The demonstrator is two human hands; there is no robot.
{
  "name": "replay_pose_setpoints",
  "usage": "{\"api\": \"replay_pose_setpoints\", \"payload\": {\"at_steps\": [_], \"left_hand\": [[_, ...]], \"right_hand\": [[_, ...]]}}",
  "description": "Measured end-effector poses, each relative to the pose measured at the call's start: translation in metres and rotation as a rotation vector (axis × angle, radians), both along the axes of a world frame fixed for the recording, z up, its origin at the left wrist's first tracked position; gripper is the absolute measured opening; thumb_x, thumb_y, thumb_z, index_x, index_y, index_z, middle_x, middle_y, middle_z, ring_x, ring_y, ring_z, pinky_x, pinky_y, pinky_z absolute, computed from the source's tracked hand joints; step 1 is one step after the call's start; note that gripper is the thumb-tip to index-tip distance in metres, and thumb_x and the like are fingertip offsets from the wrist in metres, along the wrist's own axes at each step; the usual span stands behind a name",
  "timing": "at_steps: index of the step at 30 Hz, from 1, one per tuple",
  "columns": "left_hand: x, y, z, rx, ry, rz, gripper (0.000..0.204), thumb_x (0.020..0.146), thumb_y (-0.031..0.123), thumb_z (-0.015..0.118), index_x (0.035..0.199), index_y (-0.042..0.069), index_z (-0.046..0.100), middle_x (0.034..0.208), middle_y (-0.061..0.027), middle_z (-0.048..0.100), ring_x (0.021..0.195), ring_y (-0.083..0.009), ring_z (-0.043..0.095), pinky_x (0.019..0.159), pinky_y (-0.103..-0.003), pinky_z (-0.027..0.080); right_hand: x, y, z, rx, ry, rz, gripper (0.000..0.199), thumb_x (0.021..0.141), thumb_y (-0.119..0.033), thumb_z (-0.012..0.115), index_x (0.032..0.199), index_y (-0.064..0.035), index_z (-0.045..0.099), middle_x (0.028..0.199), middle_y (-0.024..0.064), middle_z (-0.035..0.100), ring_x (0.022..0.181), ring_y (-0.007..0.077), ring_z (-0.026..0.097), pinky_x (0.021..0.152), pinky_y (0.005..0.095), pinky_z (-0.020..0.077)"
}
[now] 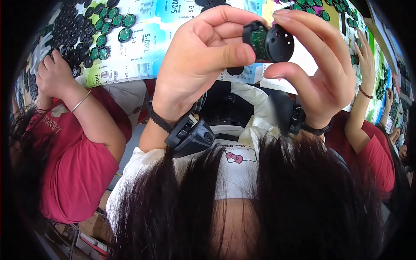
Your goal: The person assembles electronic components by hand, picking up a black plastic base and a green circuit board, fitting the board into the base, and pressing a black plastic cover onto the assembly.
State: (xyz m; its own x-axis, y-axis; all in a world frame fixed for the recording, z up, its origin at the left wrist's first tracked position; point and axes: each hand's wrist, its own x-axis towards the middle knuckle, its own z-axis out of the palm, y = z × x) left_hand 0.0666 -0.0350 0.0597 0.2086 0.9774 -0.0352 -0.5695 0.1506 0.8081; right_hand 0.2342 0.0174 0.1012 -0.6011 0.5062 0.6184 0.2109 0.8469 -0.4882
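Raised in front of me, a round black housing with a green circuit board [259, 40] is pinched between the thumb and fingers of my left hand [197, 54]. Against its right side stands a black disc-shaped cover [281, 44] with small holes, turned on edge. My right hand [327, 69] has its fingertips at the cover's upper rim and its thumb close below the lower rim. The two black parts overlap in view; I cannot tell whether they are joined. Behind the hands, another dark round part [235, 70] lies partly hidden on the table's printed sheets.
Printed sheets [151, 47] cover the table. Black round parts [78, 37] and green-board pieces [125, 34] lie at the far left, with more board pieces [325, 15] at the far right. Co-workers' hands are nearby, one at left [54, 76] and one at right [366, 56].
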Motion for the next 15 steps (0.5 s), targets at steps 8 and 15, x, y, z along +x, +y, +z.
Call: {"api": "replay_pose_setpoints", "payload": {"at_steps": [8,15], "left_hand": [[0.012,-0.002,0.005,-0.058,-0.098,0.041,0.063,0.065,0.031,0.07,0.111,-0.004,0.045,0.098,-0.0157,0.055,0.088,-0.023,0.056,0.077,-0.031,0.048],[0.013,0.0,0.012,-0.045,-0.023,0.014,0.064,0.066,0.034,0.067,0.111,-0.005,0.044,0.098,-0.0153,0.055,0.088,-0.0224,0.056,0.078,-0.03,0.047]], "right_hand": [[-0.005,-0.004,0.001,0.009,-0.012,0.011,0.05,0.055,-0.018,0.071,0.095,0.0079,0.057,0.096,0.0166,0.055,0.086,0.0255,0.056,0.073,0.0306,0.0471],[-0.007,-0.004,-0.003,0.06,0.077,-0.015,0.052,0.055,-0.021,0.071,0.095,0.0088,0.056,0.094,0.0179,0.054,0.084,0.0271,0.057,0.071,0.0315,0.0488]]}}
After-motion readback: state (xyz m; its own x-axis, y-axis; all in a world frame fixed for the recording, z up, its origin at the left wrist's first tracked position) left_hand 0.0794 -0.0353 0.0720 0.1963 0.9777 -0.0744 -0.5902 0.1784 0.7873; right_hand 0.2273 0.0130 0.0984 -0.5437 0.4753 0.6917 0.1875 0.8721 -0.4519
